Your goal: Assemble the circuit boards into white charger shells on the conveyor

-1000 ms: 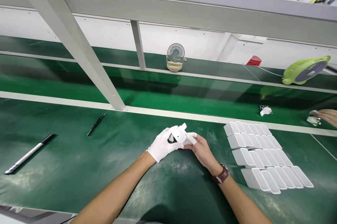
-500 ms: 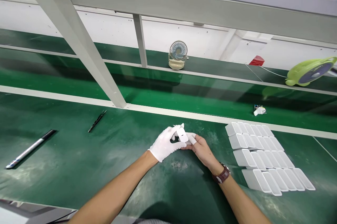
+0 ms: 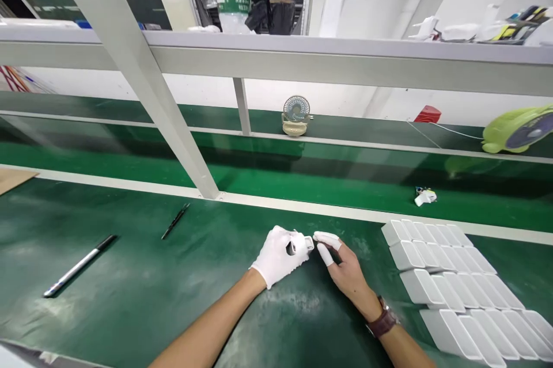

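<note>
My left hand [image 3: 277, 255], in a white glove, is closed around a small white plastic part [image 3: 309, 243]. One end of the part, with a rounded rim, sticks out on the right; the glove hides the rest. Just to the right is my right hand [image 3: 345, 267], with white finger cots on the thumb and forefinger. Those two fingers are apart, with nothing visible between them, and their tips are close to the part's end. Whether they touch it I cannot tell.
Several rows of white plastic casings [image 3: 449, 287] stand on the right of the green table. Tweezers [image 3: 175, 221] and a pen-like stick [image 3: 80, 265] lie to the left. Behind are a slanted grey post [image 3: 173, 132], a small fan [image 3: 296, 114] and a small white piece [image 3: 425, 196] on the green belt.
My right hand has come away from the white part and its fingers have spread. The left hand has turned the part, so its flat slotted face no longer shows. The view has tilted up.
</note>
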`<move>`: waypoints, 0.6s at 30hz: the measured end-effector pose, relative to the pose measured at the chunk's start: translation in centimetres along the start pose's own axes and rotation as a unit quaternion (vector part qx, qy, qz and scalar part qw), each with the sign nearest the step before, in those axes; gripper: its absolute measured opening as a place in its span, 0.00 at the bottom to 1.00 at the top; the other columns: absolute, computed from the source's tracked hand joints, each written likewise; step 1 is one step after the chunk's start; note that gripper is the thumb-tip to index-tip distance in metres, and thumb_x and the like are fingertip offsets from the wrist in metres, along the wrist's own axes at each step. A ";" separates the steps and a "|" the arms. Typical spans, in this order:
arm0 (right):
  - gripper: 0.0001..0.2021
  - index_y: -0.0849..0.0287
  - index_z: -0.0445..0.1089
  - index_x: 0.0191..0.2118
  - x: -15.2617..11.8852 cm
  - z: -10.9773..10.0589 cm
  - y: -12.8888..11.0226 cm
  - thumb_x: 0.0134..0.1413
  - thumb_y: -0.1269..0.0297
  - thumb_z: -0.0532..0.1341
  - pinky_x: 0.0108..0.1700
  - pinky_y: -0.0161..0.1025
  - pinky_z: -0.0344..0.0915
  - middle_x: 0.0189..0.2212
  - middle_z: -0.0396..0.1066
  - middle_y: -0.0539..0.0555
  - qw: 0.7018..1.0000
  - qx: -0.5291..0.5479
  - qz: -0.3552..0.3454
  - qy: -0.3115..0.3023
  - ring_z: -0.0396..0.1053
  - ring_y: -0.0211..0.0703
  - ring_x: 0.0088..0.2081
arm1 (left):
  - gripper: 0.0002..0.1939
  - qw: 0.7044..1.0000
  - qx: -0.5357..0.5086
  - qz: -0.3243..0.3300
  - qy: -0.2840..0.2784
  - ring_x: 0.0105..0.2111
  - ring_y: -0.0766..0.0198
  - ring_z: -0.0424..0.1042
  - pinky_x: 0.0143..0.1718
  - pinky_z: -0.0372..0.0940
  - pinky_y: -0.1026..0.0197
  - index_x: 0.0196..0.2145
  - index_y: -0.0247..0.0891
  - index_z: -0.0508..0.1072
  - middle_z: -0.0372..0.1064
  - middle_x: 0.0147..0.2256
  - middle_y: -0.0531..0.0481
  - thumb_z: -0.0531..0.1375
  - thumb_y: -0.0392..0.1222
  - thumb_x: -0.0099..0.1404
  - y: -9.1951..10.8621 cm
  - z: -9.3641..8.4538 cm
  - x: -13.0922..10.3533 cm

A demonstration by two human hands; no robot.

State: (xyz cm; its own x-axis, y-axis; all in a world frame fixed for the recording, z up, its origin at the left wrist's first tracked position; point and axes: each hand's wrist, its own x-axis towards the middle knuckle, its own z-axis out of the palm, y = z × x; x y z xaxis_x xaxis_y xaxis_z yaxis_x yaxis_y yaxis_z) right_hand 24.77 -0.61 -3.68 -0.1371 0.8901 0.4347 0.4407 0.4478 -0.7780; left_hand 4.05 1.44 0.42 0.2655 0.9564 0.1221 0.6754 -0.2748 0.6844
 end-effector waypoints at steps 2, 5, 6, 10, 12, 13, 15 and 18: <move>0.15 0.54 0.67 0.57 -0.1 -0.1 0.4 0.66 0.65 0.57 0.59 0.54 0.67 0.53 0.70 0.59 0.998 -0.059 -0.021 -0.005 0.68 0.50 0.55 | 0.06 0.999 -0.031 -0.025 0.004 0.40 0.58 0.71 0.46 0.65 0.57 0.27 0.40 0.76 0.72 0.35 0.51 0.69 0.41 0.51 0.1 -0.1 0.1; 0.17 0.57 0.65 0.58 -0.4 0.2 0.9 0.66 0.67 0.56 0.60 0.57 0.66 0.57 0.66 0.61 0.986 -0.145 -0.068 -0.049 0.64 0.53 0.59 | 0.08 0.995 -0.086 -0.050 0.000 0.33 0.64 0.71 0.40 0.66 0.61 0.28 0.39 0.73 0.71 0.34 0.54 0.68 0.40 0.52 0.1 -0.1 0.1; 0.16 0.57 0.65 0.58 -0.5 0.3 0.9 0.67 0.68 0.55 0.60 0.58 0.65 0.57 0.66 0.62 0.980 -0.169 -0.087 -0.064 0.64 0.54 0.60 | 0.07 0.994 -0.095 -0.049 -0.002 0.32 0.65 0.71 0.38 0.65 0.62 0.28 0.39 0.72 0.71 0.33 0.54 0.67 0.40 0.53 0.0 -0.1 0.1; 0.17 0.61 0.68 0.56 -0.8 0.6 1.0 0.65 0.74 0.52 0.60 0.59 0.65 0.55 0.67 0.64 0.956 -0.235 -0.144 -0.095 0.61 0.58 0.61 | 0.11 0.991 -0.121 -0.058 0.011 0.30 0.65 0.71 0.35 0.65 0.62 0.27 0.39 0.70 0.72 0.31 0.53 0.67 0.47 0.54 -0.1 0.3 0.0; 0.17 0.62 0.69 0.55 -0.9 0.5 0.9 0.64 0.76 0.53 0.60 0.59 0.65 0.55 0.67 0.64 0.951 -0.246 -0.160 -0.101 0.61 0.58 0.62 | 0.13 0.983 -0.166 -0.072 0.019 0.33 0.62 0.74 0.37 0.67 0.62 0.27 0.39 0.70 0.74 0.32 0.52 0.67 0.49 0.55 -0.2 0.5 0.1; 0.17 0.62 0.68 0.55 -0.9 0.5 0.9 0.63 0.76 0.53 0.59 0.59 0.65 0.55 0.67 0.64 0.949 -0.249 -0.165 -0.100 0.61 0.58 0.62 | 0.14 0.978 -0.195 -0.078 0.022 0.36 0.61 0.75 0.39 0.68 0.61 0.27 0.39 0.69 0.75 0.33 0.50 0.67 0.49 0.55 -0.1 0.5 0.3; 0.18 0.62 0.68 0.55 -0.9 0.4 0.8 0.62 0.78 0.52 0.59 0.59 0.66 0.55 0.68 0.64 0.948 -0.251 -0.173 -0.094 0.61 0.58 0.61 | 0.15 0.968 -0.229 -0.097 0.032 0.41 0.58 0.77 0.43 0.70 0.59 0.29 0.38 0.70 0.77 0.37 0.48 0.68 0.50 0.55 -0.2 0.2 1.2; 0.18 0.62 0.69 0.53 -0.9 0.5 0.7 0.61 0.79 0.51 0.58 0.58 0.66 0.54 0.68 0.64 0.948 -0.248 -0.183 -0.083 0.62 0.58 0.61 | 0.18 0.968 -0.185 -0.147 0.082 0.42 0.54 0.77 0.45 0.70 0.56 0.34 0.36 0.75 0.78 0.39 0.45 0.69 0.52 0.53 -0.6 -1.6 3.9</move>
State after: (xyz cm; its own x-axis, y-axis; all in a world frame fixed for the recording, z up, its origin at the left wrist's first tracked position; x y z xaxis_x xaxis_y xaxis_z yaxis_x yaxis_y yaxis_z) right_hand 24.79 -1.07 -4.86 -0.4804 0.7024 0.5252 0.6938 0.6707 -0.2623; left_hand 3.60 5.50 1.60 -0.0336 0.9991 -0.0257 0.4038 0.0371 0.9141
